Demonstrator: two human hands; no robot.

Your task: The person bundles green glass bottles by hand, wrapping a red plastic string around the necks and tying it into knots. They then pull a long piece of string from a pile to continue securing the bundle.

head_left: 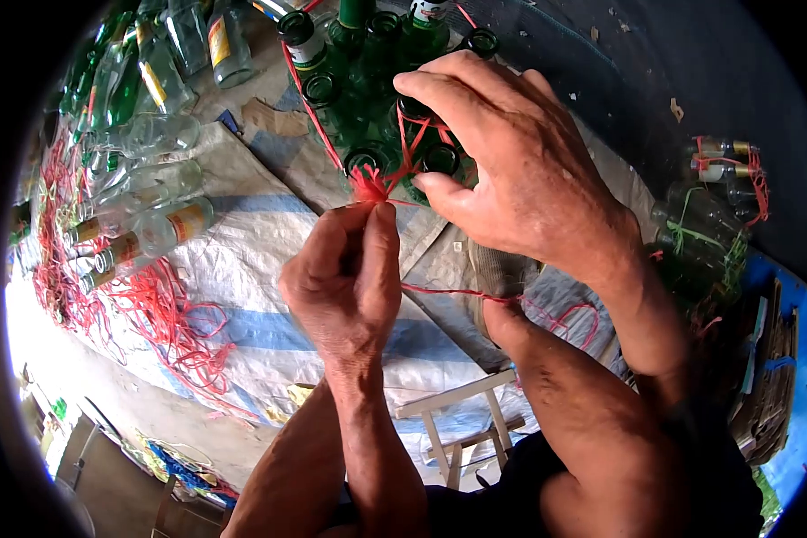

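A cluster of upright green glass bottles (320,90) stands in front of me, with red plastic string (306,112) running around their necks. My left hand (342,264) is closed in a pinch on a frayed, bunched part of that string, at the near edge of the cluster. Over the right side of the bottles, my right hand (533,157) is held with thumb and fingers spread apart. Its thumb tip is close beside a bottle mouth (440,159), and its fingertips reach over the necks behind. Strands of the string cross between the two hands.
Clear and green bottles (166,224) lie in a pile at the left, beside a tangle of red string (184,318). More tied bottles (704,224) lie at the right. A white and blue woven sheet (260,269) covers the ground. A small wooden stool (457,403) stands between my legs.
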